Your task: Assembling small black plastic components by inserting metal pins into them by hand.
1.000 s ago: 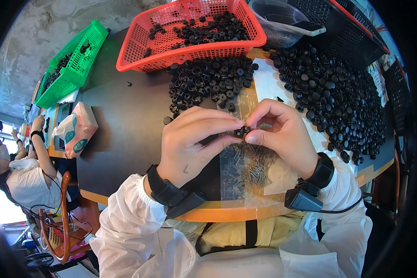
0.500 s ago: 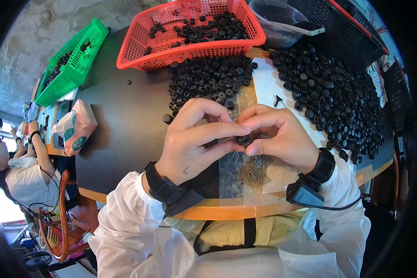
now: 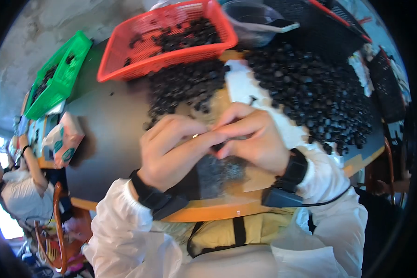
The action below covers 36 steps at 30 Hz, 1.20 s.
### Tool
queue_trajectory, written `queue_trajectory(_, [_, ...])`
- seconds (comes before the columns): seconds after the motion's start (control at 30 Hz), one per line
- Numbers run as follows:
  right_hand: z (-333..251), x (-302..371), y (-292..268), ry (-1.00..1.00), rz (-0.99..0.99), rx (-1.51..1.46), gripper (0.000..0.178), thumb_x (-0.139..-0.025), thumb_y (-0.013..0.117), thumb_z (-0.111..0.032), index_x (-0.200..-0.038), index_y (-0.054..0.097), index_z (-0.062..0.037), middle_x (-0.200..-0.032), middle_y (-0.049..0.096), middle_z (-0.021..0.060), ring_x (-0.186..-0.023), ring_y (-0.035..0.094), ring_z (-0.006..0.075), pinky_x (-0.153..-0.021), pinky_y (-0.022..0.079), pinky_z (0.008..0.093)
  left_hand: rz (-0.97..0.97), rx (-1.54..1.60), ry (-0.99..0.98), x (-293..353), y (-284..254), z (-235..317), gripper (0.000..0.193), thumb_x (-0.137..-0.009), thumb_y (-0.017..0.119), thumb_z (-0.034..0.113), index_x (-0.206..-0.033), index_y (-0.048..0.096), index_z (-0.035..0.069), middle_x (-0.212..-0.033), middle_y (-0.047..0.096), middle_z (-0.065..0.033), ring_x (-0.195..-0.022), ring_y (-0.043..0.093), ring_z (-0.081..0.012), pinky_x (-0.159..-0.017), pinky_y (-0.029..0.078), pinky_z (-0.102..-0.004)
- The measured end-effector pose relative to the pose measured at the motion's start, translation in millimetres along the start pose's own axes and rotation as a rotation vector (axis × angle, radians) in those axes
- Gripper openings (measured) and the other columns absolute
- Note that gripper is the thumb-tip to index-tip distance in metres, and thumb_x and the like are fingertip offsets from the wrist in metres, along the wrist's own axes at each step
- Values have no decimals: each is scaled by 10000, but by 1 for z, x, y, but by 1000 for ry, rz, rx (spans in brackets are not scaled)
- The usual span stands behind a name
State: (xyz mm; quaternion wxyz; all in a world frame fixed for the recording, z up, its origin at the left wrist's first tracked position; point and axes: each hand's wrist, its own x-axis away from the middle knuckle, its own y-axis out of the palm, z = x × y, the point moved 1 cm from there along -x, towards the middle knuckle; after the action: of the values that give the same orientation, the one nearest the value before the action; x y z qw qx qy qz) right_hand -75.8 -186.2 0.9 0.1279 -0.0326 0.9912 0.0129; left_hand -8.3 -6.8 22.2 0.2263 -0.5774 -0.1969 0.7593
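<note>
Your left hand [image 3: 164,150] and right hand [image 3: 258,141] close in, pinching the black part [image 3: 216,147], now mostly covered; handwork seems unfinished.

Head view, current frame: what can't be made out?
Small black plastic part: head view, mostly hidden by the bare left hand and bare right hand.
Thin silvery metal pieces: head view, blurred, too small to count.
Black perforated plastic crate: head view, cut off by the top edge.
</note>
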Motion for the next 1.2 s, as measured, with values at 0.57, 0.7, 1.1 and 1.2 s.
queue_trajectory(0.57, [1, -6, -1, -165, -57, 129, 266, -701, 812, -63, -958, 743, -67, -966, 658, 39, -910, 605, 182, -814, 482, 303, 6, -3, 1, 13, 4, -5, 400, -655, 832, 57, -1031, 696, 42, -892, 601, -59, -738, 613, -208, -593, 497, -296])
queue_trajectory(0.7, [-27, -18, -39, -450, 175, 989, 300, -695, 783, -90, -991, 734, -100, -926, 670, 43, -906, 601, 247, -821, 482, 357, 16, -39, -189, 12, 2, -2, 564, -623, 864, 82, -1148, 656, 88, -988, 587, -76, -865, 581, -251, -763, 490, -344])
queue_trajectory(1.1, [-34, -5, -183, -227, 953, 1802, 345, -797, 744, -254, -1115, 685, -134, -871, 694, 11, -870, 620, 237, -749, 517, 364, -15, -138, -195, 12, -3, -11, 309, -745, 693, -48, -1035, 661, 51, -992, 560, -102, -912, 570, -258, -817, 470, -336])
queue_trajectory(1.2, [-48, -3, -164, -235, 812, 1624, 203, -825, 711, -214, -1009, 721, -127, -825, 702, 29, -796, 645, 236, -728, 519, 348, 69, -204, -302, 11, -7, -16, 280, -775, 668, -24, -1047, 654, 42, -1025, 561, -114, -968, 562, -262, -865, 454, -342])
